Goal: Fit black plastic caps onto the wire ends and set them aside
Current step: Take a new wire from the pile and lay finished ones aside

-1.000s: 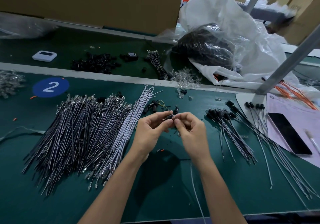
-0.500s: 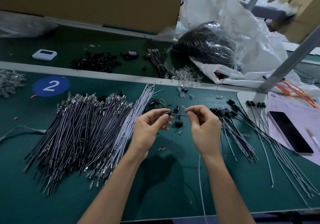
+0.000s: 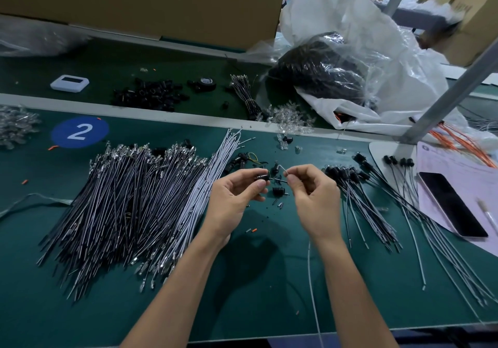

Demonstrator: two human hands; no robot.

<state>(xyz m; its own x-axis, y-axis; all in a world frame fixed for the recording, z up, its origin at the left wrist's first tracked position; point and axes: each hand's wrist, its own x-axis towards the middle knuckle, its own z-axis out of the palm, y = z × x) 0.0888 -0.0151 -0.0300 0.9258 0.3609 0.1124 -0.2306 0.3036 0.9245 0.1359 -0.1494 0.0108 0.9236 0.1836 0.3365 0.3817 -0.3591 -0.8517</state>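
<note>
My left hand (image 3: 237,197) pinches a black plastic cap (image 3: 262,177) between thumb and fingers above the green mat. My right hand (image 3: 312,197) pinches the end of a thin wire (image 3: 312,288), which hangs down past my wrist toward the table's near edge. The wire tip points at the cap, a short gap apart. A loose black cap (image 3: 278,191) lies on the mat between my hands. A big heap of uncapped wires (image 3: 129,202) lies at the left. Capped wires (image 3: 358,194) are fanned out at the right.
A phone (image 3: 452,203) lies on pink paper at the right edge. More black caps (image 3: 151,95) sit beyond the grey strip, near a white device (image 3: 69,82). A plastic bag of dark parts (image 3: 320,70) and a slanted metal post (image 3: 442,97) stand at the back right.
My hands, pressed together a second ago, have drawn apart. The right hand moved right with the wire; the left keeps the cap.
</note>
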